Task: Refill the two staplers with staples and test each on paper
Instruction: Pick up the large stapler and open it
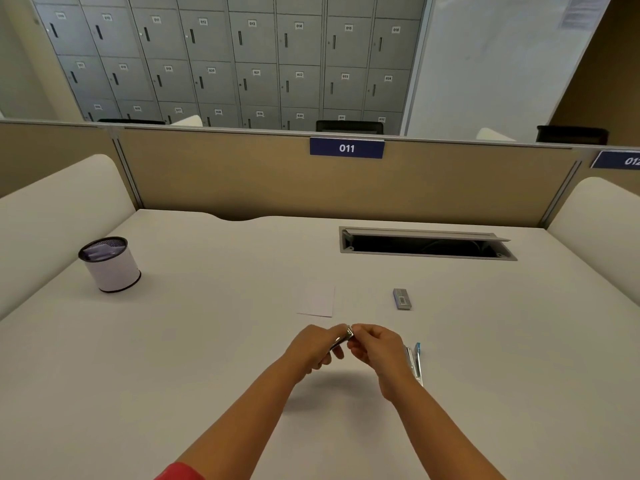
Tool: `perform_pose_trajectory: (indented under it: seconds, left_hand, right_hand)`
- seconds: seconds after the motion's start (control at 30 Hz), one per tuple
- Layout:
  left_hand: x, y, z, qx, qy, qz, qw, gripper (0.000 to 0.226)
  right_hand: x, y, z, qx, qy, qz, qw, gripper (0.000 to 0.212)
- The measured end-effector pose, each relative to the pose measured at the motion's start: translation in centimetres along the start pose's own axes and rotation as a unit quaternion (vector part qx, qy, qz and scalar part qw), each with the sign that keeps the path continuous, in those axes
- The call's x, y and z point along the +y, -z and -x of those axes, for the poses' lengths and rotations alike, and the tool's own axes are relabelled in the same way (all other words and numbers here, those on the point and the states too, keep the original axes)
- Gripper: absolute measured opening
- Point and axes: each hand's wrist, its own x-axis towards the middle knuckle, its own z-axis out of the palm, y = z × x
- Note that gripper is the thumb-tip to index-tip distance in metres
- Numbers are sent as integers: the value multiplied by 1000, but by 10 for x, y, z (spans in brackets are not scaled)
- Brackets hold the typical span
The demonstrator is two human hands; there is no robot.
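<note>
A small metallic stapler (342, 339) is held above the bench (207, 341), between the two hands, near the front middle of the surface. It is gripped in the left hand (313, 344), whose fingers are curled round its rear part, so that only the shiny front end is seen, tilted up and to the right. The right hand (375, 344) is brought against that front end, and the tip is pinched by its thumb and fingers; the grip of each hand is thus closed on the stapler. Whether the stapler is opened cannot be told.

Just to the right of the right wrist, a second stapler (415, 363) with a light blue part is laid on the bench, partly hidden by the hand. Farther back and to the right, a small grey box of staples (401, 298) with a barcode label is seen lying flat. To its left, just beyond the hands, a white sheet of paper (318, 299) is spread on the bench.

Well apart, at the left rear, a round white pot (110, 264) with a dark rim is stood. A cable slot (427, 244) with its flap raised is set in the bench at the right rear. A tan partition (242, 174) bearing a blue sign (347, 148) marked 011 is seen behind, with grey numbered lockers (242, 57) beyond.
</note>
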Motion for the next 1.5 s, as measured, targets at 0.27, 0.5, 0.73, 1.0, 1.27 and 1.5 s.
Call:
perform_pose_trajectory:
  seconds: [0.27,0.5,0.73,1.0,1.27,1.5]
  left_hand:
    - [0,0,0,-6,-17,14,1000,44]
    - [5,1,4,5,-32,44,998,15]
    - [7,0,10,16,-110,76,991,28]
    - [-7,2,8,44,-164,55,984,25]
    - [-32,0,5,97,-221,-107,965,30]
    - [-49,-6,4,144,-216,-247,934,22]
  right_hand:
    - [-2,-1,-3,6,5,-5,1000,9]
    - [4,0,-7,17,-6,-25,1000,12]
    - [8,4,-13,50,-33,-56,997,12]
    - [11,12,-21,93,-63,-83,990,13]
    - [18,12,-27,86,-78,-101,988,13]
    - [37,6,-30,50,-88,-25,995,14]
